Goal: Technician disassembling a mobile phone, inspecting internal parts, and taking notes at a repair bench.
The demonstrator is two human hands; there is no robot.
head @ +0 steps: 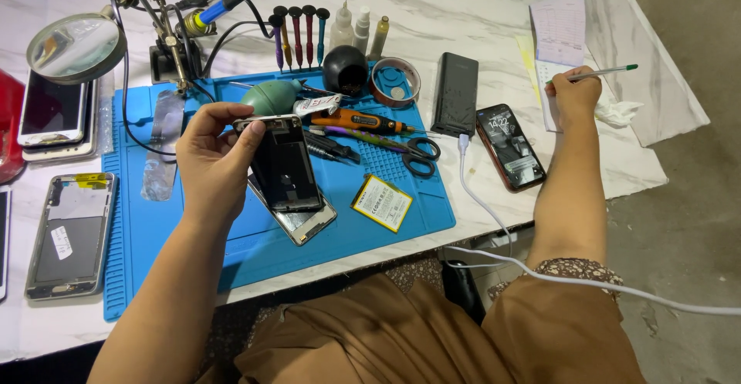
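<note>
My left hand (214, 160) holds an opened black phone body (283, 164) by its top edge, tilted above the blue work mat (177, 230). Under it on the mat lies a silver phone part (305, 222), and a yellow-edged battery (382, 202) lies just to the right. My right hand (575, 94) grips a green-tipped pen (598, 73) over a notepad (557, 44) at the far right of the white table.
Scissors (413, 152), an orange tool (363, 121), several screwdrivers (299, 33), a black ball (344, 69) and tape roll (395, 81) crowd the mat's back. A lit phone (509, 146), power bank (455, 93), white cable (494, 222), magnifier (76, 48), phone frames (71, 233) lie around.
</note>
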